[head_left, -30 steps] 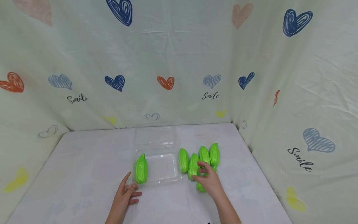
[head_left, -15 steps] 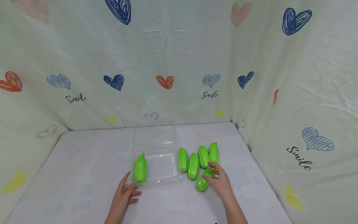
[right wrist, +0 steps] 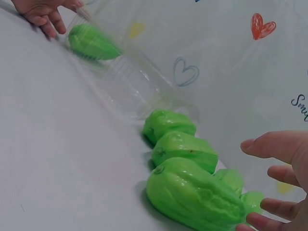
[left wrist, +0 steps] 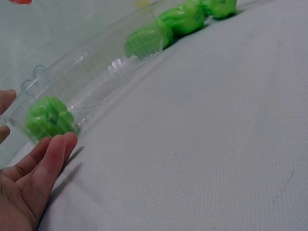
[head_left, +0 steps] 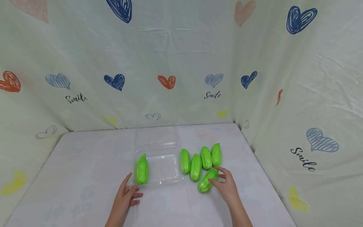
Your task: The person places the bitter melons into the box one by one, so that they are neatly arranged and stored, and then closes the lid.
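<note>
A clear plastic clamshell box (head_left: 165,170) lies with its lid folded back, and one ridged green gourd (head_left: 142,170) stands along its left side. At the box's near left corner is my left hand (head_left: 123,198), its fingers spread and fairly straight, fingertips at the wall. My right hand (head_left: 228,187) hovers around the upper right end of a slanted green gourd (head_left: 208,181), thumb and fingers apart. In the right wrist view a gap shows between the thumb and that gourd (right wrist: 192,195); whether the lower fingertips touch it I cannot tell.
Several more green gourds (head_left: 195,167) lie in a loose group right of the box, the leftmost gourd (head_left: 185,161) close against its right wall. A pale cloth covers the table (head_left: 85,176). Curtains (head_left: 170,56) printed with hearts hang behind and at the sides.
My right hand has moved right and slightly nearer to me, from over the group of gourds to the slanted one, which is now mostly uncovered. My left hand keeps its place at the box.
</note>
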A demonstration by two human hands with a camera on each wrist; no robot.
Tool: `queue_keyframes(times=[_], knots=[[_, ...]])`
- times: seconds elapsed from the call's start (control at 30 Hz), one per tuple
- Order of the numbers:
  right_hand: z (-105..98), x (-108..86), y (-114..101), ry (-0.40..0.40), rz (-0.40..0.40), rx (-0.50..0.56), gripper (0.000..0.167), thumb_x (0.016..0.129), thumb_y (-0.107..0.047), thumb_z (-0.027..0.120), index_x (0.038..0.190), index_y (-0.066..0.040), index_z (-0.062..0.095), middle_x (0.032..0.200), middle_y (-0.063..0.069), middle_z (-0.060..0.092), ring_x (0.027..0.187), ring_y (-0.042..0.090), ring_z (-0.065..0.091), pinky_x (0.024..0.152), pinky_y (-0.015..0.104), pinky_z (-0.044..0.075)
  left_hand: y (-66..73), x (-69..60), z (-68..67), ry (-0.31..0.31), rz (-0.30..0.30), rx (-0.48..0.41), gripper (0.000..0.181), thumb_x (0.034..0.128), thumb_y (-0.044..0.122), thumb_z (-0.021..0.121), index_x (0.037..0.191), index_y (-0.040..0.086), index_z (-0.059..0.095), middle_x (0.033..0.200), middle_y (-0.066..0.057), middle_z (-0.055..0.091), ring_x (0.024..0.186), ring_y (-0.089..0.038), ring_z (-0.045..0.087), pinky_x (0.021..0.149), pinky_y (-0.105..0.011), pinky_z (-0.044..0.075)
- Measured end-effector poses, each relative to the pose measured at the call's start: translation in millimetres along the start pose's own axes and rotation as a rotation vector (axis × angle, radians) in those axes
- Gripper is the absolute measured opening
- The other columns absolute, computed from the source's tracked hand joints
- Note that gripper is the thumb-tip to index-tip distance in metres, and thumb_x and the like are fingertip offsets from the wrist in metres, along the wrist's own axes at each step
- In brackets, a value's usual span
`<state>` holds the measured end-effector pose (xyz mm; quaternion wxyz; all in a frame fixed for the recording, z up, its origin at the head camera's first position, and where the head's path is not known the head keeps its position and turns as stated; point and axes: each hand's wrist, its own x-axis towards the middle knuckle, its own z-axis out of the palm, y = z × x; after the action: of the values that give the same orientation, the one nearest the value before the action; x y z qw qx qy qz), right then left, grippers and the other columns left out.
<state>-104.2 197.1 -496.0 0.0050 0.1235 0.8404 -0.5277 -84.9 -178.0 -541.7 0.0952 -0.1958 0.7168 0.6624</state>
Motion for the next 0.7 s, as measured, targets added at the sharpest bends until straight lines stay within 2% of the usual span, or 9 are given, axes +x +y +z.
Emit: queue_keyframes(times=[0.33, 0.7], knots=[[7.7, 3.5, 13.3, 0.012, 0.011, -0.023, 0.06, 0.08, -0.011, 0.079, 0.133, 0.0, 0.053, 0.139, 0.028, 0.037, 0.119, 0.044, 0.046, 0.086, 0.05, 0.051, -0.1, 0.5, 0.0, -0.004, 0.002, -0.015, 0.075, 0.0982, 0.036, 0.057, 0.158, 0.022, 0.013, 0.114, -0.016, 0.058, 0.091, -0.024, 0.069, 0.072, -0.036, 0.058], [16.5, 6.2, 21.0, 0.017, 0.009, -0.035, 0.061, 0.079, -0.014, 0.08, 0.132, 0.001, 0.053, 0.137, 0.028, 0.036, 0.117, 0.044, 0.046, 0.085, 0.048, 0.051, -0.6, 1.1, 0.1, -0.007, 0.015, -0.032, 0.074, 0.0995, 0.035, 0.056, 0.158, 0.02, 0.013, 0.113, -0.016, 0.059, 0.09, -0.025, 0.069, 0.071, -0.036, 0.058]])
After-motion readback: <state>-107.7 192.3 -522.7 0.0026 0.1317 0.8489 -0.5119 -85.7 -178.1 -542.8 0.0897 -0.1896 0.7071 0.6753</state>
